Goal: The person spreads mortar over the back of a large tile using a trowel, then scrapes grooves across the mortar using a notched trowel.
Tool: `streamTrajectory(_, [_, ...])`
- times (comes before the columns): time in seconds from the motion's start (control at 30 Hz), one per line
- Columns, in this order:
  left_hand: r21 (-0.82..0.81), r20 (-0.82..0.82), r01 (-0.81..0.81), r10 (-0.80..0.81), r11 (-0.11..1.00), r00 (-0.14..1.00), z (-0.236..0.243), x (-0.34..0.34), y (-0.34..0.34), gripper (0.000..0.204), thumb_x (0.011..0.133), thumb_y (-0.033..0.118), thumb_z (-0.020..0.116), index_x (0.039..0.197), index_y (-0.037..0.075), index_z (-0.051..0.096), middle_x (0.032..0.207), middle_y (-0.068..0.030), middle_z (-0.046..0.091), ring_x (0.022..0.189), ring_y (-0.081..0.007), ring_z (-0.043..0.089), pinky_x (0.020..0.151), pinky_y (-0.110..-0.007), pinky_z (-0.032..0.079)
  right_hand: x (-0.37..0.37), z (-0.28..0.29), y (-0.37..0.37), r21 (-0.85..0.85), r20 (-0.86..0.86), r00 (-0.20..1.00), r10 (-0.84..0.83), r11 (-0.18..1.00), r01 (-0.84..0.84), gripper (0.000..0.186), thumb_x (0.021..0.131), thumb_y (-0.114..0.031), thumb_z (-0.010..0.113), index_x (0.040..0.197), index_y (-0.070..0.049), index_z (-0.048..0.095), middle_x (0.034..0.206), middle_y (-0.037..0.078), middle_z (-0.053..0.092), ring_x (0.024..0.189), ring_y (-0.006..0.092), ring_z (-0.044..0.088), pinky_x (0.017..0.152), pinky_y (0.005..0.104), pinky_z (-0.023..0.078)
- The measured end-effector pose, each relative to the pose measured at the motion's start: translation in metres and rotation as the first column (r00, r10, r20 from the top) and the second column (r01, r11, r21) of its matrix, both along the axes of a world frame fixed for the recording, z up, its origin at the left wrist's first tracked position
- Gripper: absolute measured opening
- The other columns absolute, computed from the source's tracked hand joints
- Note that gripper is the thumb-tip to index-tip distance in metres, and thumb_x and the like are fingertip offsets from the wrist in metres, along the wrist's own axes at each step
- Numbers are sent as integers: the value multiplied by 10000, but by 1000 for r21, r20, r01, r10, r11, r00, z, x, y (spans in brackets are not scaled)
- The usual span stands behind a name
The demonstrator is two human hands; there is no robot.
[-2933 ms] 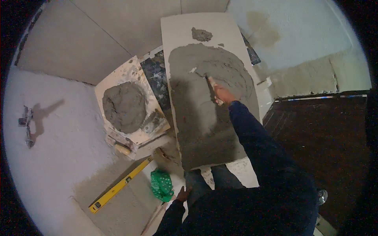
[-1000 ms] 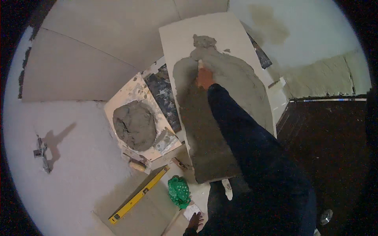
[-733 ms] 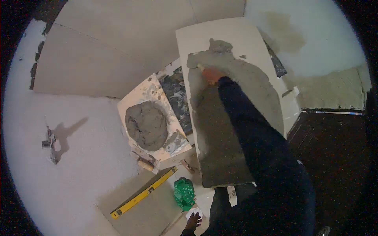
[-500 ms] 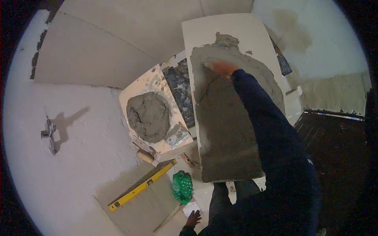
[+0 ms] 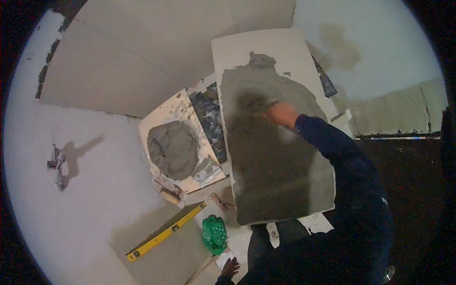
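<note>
My right hand (image 5: 282,115) is closed in a fist over the upper part of a large pale tile (image 5: 256,40). Motion blurs what it grips; a pale, flat streak beneath the fist looks like a trowel blade. Grey mortar (image 5: 270,175) covers most of the tile, smooth in the lower part, with a rough lump at the far edge. My left hand (image 5: 230,268) hangs low with fingers apart, holding nothing, beside a white piece (image 5: 224,259) and a green dotted bag (image 5: 214,234).
Left of the tile, a mortar heap (image 5: 173,149) sits on a wooden board (image 5: 183,99) with a notched trowel (image 5: 207,171). A wood-handled tool (image 5: 169,196) lies below it. A yellow spirit level (image 5: 166,232) rests further left. Large tiles (image 5: 156,33) stand at the back.
My right hand has swept toward me and to the right across the mortar. My left hand stays low with its fingers apart. The whole view has shifted slightly.
</note>
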State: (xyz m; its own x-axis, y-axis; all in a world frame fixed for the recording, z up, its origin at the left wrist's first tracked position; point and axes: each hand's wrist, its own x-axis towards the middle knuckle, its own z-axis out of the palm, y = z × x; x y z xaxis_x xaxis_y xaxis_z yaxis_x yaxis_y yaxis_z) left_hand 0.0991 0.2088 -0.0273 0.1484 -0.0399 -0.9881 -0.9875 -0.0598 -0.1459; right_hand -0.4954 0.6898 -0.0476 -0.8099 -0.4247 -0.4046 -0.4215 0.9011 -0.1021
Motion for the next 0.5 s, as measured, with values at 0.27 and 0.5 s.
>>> streamTrajectory(0.27, [73,-168,5,8,997,986,0,-18,23,552,882,435,468,1317,169,257,1167,-119,505,982,-281,551,767,-455,433,-67,-14,63,-42,-375,891,-255,965,258,365,780,-199,579,1133,-117,532,807,78,626,712,256,632,569,388,492])
streamTrajectory(0.5, [38,52,102,-103,994,993,-5,-54,28,607,881,450,465,1346,143,223,1140,-125,519,972,-271,561,732,-414,452,-92,-22,115,-143,-283,709,-646,759,635,251,775,-267,599,899,-49,588,830,110,637,782,285,641,601,411,506])
